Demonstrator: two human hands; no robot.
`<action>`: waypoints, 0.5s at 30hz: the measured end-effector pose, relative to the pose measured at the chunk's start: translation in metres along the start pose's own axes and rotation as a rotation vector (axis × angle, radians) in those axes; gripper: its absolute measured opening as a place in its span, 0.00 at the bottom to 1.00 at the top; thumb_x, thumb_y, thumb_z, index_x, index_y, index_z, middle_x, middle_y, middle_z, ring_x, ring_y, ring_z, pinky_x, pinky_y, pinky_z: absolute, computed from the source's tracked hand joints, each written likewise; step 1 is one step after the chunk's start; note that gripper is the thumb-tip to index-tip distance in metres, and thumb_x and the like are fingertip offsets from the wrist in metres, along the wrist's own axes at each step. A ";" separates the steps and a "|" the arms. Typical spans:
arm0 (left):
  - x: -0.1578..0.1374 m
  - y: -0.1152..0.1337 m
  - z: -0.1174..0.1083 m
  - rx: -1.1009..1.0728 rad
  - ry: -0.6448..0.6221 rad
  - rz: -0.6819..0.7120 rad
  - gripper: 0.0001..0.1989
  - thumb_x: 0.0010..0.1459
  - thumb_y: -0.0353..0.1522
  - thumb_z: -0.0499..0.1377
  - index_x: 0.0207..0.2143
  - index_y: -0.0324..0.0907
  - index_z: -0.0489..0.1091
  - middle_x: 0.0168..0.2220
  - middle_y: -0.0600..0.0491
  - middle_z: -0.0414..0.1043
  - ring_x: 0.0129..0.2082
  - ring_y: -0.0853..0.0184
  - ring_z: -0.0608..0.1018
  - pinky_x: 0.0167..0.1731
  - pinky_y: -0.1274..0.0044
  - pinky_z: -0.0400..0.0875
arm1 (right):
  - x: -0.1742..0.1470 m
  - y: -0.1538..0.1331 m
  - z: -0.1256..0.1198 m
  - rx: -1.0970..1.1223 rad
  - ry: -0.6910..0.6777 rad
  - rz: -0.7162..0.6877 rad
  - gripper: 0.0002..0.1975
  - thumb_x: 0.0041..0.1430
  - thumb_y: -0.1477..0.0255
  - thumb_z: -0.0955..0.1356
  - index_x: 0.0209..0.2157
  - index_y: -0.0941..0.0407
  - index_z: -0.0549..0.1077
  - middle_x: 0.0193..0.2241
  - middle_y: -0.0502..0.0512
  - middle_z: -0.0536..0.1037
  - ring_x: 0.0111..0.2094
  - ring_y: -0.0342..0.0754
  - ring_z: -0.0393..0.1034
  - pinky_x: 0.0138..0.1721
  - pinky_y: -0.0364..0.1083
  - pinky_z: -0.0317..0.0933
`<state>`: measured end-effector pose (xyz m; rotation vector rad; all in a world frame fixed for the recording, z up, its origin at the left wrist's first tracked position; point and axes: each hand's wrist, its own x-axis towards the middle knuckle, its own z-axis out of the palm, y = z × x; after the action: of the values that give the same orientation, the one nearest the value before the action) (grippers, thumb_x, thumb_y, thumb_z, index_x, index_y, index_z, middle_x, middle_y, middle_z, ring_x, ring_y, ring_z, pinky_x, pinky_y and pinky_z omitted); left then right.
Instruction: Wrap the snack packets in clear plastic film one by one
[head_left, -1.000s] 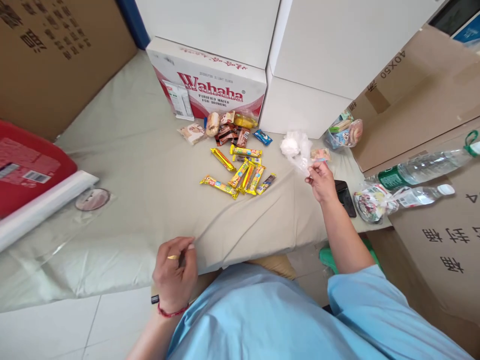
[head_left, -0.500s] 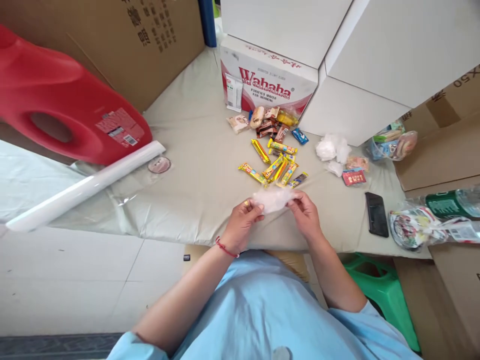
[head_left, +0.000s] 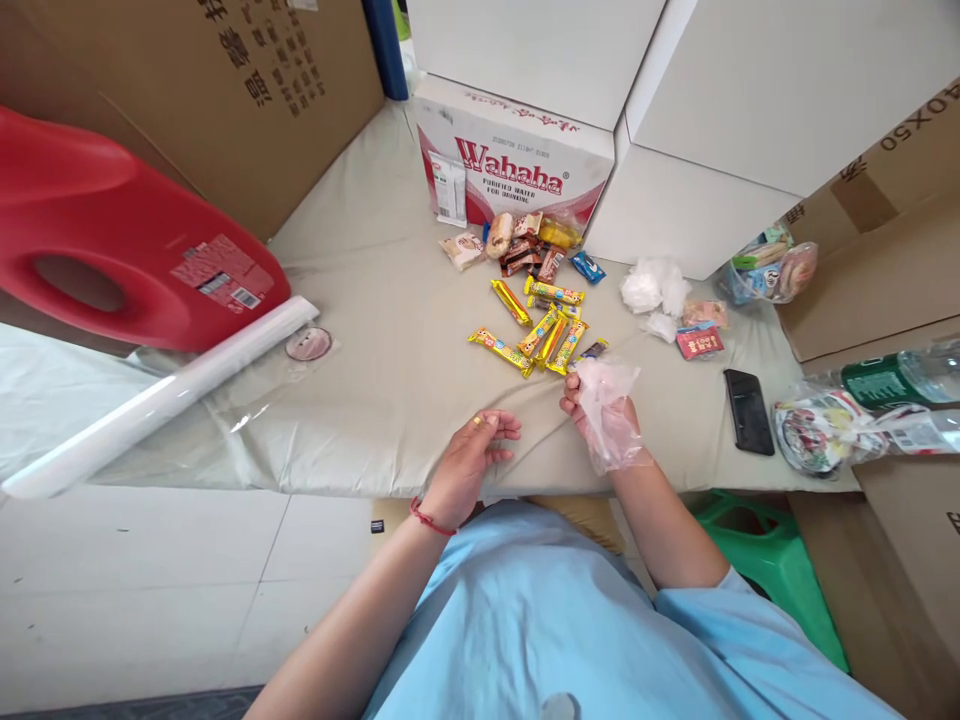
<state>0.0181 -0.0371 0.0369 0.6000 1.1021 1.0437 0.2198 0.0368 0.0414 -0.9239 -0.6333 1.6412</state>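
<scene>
A low surface draped in a beige cloth (head_left: 375,330) carries everything; a red jug (head_left: 112,240) lies on its side at the left with a white roll (head_left: 165,395) just beside it and a round sticker (head_left: 308,343) near the roll's end; a Wahaha carton (head_left: 517,160) stands at the back between brown and white boxes; small snack packs (head_left: 525,245) crowd its foot; yellow candy bars (head_left: 544,330) are strewn nearer; crumpled clear bags (head_left: 654,290), a red packet (head_left: 698,341) and a black phone (head_left: 748,410) lie to the right.

Your left hand (head_left: 471,458) is bare, fingers loosely curled and a bit apart. Your right hand (head_left: 606,425) is raised, fingers pointing up. Both arms reach forward.
</scene>
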 end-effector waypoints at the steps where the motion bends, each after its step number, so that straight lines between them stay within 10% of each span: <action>1: 0.000 0.002 0.003 0.020 -0.009 -0.010 0.27 0.54 0.55 0.65 0.42 0.42 0.75 0.46 0.46 0.76 0.47 0.60 0.77 0.39 0.74 0.73 | 0.001 0.001 0.002 -0.017 0.007 -0.017 0.14 0.46 0.66 0.77 0.35 0.51 0.73 0.31 0.49 0.78 0.28 0.45 0.70 0.29 0.45 0.67; 15: 0.015 -0.009 0.028 0.185 0.055 0.170 0.17 0.55 0.46 0.66 0.30 0.41 0.71 0.27 0.57 0.69 0.28 0.70 0.69 0.32 0.77 0.64 | 0.006 0.021 0.015 -0.275 -0.024 0.025 0.18 0.51 0.57 0.77 0.40 0.50 0.73 0.31 0.47 0.78 0.32 0.46 0.73 0.32 0.44 0.67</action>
<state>0.0486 -0.0247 0.0329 0.8290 1.2205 1.1161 0.1950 0.0375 0.0314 -1.1141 -0.8820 1.6144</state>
